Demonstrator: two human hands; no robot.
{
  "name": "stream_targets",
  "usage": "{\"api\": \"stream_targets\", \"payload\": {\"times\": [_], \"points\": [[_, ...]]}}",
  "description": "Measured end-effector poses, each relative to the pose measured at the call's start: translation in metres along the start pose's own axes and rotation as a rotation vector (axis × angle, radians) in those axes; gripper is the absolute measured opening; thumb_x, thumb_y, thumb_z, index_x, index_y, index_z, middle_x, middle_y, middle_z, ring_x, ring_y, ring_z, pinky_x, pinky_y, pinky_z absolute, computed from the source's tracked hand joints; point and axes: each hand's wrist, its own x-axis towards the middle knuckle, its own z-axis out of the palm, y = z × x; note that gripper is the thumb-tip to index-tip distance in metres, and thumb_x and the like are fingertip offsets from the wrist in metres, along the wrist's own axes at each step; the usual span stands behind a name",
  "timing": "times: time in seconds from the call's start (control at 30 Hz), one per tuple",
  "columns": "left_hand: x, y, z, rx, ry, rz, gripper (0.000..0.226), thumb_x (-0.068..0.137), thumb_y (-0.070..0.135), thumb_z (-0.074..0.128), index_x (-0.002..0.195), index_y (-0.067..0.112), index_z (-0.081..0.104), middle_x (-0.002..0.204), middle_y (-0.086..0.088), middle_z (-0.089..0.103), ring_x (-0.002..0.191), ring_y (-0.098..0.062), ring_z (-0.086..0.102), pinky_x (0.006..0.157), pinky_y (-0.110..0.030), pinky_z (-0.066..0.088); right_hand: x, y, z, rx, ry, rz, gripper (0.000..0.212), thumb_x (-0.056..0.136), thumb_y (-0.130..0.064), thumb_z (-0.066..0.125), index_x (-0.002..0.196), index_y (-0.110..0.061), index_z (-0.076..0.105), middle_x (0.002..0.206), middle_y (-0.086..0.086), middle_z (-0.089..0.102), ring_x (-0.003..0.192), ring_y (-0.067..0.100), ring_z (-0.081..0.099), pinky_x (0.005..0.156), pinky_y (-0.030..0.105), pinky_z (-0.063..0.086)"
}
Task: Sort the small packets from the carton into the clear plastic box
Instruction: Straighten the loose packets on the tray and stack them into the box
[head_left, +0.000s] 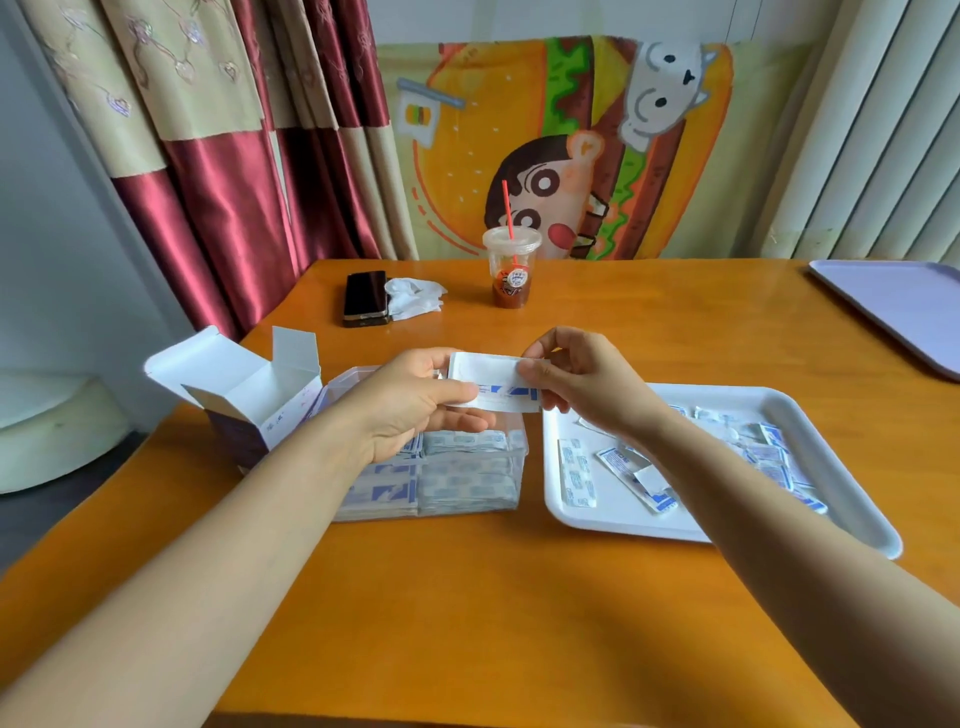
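Both hands hold a small stack of white packets with blue print (491, 384) above the clear plastic box (467, 480). My left hand (415, 402) grips the stack's left end from below. My right hand (582, 382) pinches its right end. The box sits on the orange table and is packed with rows of similar packets. To its left stands the open white carton (244, 387), flaps up; its inside is hidden from view.
A white tray (831, 457) with several loose packets lies right of the box. At the back of the table are a phone (365, 298), a crumpled tissue (415, 296) and a lidded drink cup with a red straw (511, 267). A lilac tray (904, 306) sits far right.
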Motion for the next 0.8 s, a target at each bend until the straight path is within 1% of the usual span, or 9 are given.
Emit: {"api": "stream_targets", "payload": {"times": [0.13,0.27,0.33,0.47,0.57,0.7,0.8], "points": [[0.000,-0.001,0.002,-0.036,0.000,-0.022,0.026,0.091,-0.003,0.058,0.115,0.007,0.060,0.105,-0.017,0.070,0.085,-0.028,0.073,0.059,-0.020,0.057,0.000,0.002,0.000,0.001,0.029,-0.018,0.014,0.093,-0.017,0.059,0.091,-0.003,0.057,0.072,0.000,0.066,0.051,0.003,0.053,0.047,0.014,0.040],[0.000,-0.001,0.009,0.017,-0.003,-0.011,0.023,0.090,-0.005,0.059,0.112,0.003,0.060,0.098,-0.018,0.071,0.080,-0.027,0.073,0.060,-0.021,0.058,-0.005,0.008,-0.005,-0.010,-0.010,-0.033,0.011,0.090,-0.013,0.064,0.088,-0.004,0.060,0.071,0.004,0.068,0.053,0.006,0.056,0.048,0.013,0.040],[0.000,-0.001,0.014,0.042,-0.009,-0.004,0.025,0.088,-0.003,0.062,0.113,0.003,0.060,0.095,-0.017,0.072,0.081,-0.028,0.073,0.061,-0.022,0.059,-0.007,0.011,-0.009,0.011,0.008,-0.032,0.009,0.087,-0.011,0.067,0.085,-0.004,0.061,0.070,0.004,0.068,0.054,0.006,0.057,0.049,0.012,0.040],[0.002,0.001,0.023,0.030,-0.034,-0.007,0.032,0.086,-0.003,0.065,0.116,0.006,0.060,0.099,-0.016,0.073,0.084,-0.029,0.073,0.064,-0.023,0.060,-0.012,0.019,-0.020,0.023,0.086,-0.027,0.011,0.085,-0.015,0.070,0.084,-0.007,0.063,0.070,0.003,0.070,0.058,0.006,0.059,0.051,0.015,0.040],[0.005,0.003,0.031,0.034,-0.060,-0.011,0.031,0.087,-0.004,0.063,0.116,0.005,0.059,0.101,-0.017,0.072,0.086,-0.030,0.072,0.066,-0.023,0.060,-0.016,0.023,-0.030,0.032,0.157,-0.010,0.015,0.086,-0.018,0.069,0.087,-0.005,0.063,0.070,0.003,0.069,0.054,0.002,0.055,0.048,0.013,0.036],[0.009,0.004,0.043,0.082,-0.070,-0.041,0.027,0.090,-0.005,0.059,0.114,0.008,0.059,0.100,-0.019,0.072,0.090,-0.031,0.072,0.071,-0.026,0.060,-0.022,0.030,-0.042,0.056,0.241,0.032,0.019,0.087,-0.024,0.068,0.089,-0.006,0.061,0.074,0.005,0.072,0.054,0.006,0.051,0.047,0.022,0.033],[0.012,0.003,0.049,0.131,-0.072,-0.055,0.026,0.090,-0.007,0.057,0.111,0.006,0.061,0.099,-0.020,0.071,0.086,-0.030,0.072,0.073,-0.026,0.060,-0.025,0.037,-0.055,0.058,0.335,0.050,0.014,0.087,-0.022,0.068,0.088,-0.010,0.062,0.072,0.007,0.071,0.053,0.006,0.053,0.048,0.023,0.036]]}}
